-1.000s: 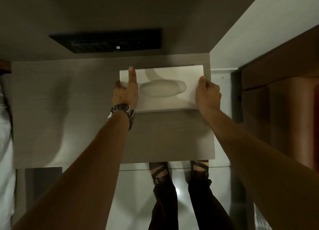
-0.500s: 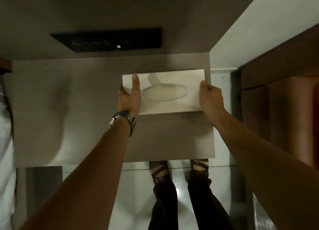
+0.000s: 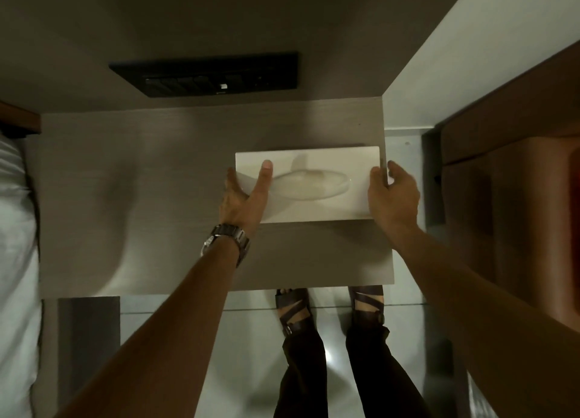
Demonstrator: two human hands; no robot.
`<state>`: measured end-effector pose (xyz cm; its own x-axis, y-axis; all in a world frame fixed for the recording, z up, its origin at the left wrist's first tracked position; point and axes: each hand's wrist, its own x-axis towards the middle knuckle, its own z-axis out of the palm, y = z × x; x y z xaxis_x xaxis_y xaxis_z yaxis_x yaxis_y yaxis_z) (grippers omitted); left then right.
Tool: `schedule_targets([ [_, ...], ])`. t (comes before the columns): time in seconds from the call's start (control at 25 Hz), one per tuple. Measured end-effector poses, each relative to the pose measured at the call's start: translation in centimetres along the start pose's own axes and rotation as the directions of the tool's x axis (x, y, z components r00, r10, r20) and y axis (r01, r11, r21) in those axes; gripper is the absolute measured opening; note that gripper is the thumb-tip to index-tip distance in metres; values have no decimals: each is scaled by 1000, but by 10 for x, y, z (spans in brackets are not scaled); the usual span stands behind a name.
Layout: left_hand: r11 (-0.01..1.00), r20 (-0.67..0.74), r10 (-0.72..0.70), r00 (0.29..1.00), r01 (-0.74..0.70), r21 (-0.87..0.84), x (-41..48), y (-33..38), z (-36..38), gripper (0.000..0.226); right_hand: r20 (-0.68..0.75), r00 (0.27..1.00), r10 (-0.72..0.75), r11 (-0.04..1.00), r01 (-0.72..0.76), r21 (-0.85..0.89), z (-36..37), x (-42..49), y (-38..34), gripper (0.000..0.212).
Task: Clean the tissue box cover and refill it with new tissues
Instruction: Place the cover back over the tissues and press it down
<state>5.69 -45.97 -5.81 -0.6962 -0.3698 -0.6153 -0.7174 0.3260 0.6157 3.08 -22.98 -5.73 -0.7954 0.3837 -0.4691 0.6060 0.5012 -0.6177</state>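
A white rectangular tissue box cover (image 3: 317, 205) with an oval opening on top sits at the right side of a grey wood-grain bedside table (image 3: 157, 204). My left hand (image 3: 243, 202), with a metal watch on the wrist, grips the cover's left end, thumb lying on the top face. My right hand (image 3: 392, 198) clasps the right end, fingers wrapped over the far edge at the table's right border. A pale tissue shows inside the oval slot. The cover's underside is hidden.
A black switch panel (image 3: 207, 74) is set in the wall behind the table. White bedding (image 3: 15, 260) lies at the left. A brown wooden cabinet (image 3: 508, 182) stands at the right. My legs and sandalled feet (image 3: 329, 317) stand on glossy floor before the table.
The cover, held in both hands, has slid toward me and slightly right along the table. My right-hand fingers now reach further round its end.
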Motion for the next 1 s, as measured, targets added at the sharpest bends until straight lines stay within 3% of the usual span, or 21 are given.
schedule_targets([
  [0.08, 920, 3, 207, 978, -196, 339, -6, -5, -4, 135, -22, 945, -326, 931, 316, -183, -2, -7, -1, 33],
  [0.12, 803, 47, 320, 946, -297, 516, -6, -7, -5, 144, 71, 896, -439, 868, 443, -226, 1, -10, -3, 31],
  [0.2, 599, 169, 427, 888, -418, 683, -5, -9, -4, 153, 304, 817, -490, 775, 568, -278, 10, -15, -10, 24],
  [0.32, 499, 250, 431, 867, -459, 735, 3, -10, -2, 152, 436, 783, -444, 673, 612, -416, 27, -14, -27, 27],
  [0.52, 378, 336, 420, 843, -500, 779, 20, -8, -7, 148, 453, 797, -399, 530, 604, -596, 45, 0, -45, 42],
  [0.72, 307, 337, 460, 821, -503, 808, 17, -10, -8, 143, 460, 786, -413, 425, 613, -666, 55, -7, -49, 19],
  [0.88, 273, 331, 471, 818, -492, 827, 17, -12, -5, 142, 473, 763, -441, 379, 636, -672, 55, -7, -47, 15],
  [1.0, 266, 328, 479, 814, -490, 830, 17, -14, -4, 141, 455, 768, -450, 456, 636, -623, 51, -7, -43, 22],
])
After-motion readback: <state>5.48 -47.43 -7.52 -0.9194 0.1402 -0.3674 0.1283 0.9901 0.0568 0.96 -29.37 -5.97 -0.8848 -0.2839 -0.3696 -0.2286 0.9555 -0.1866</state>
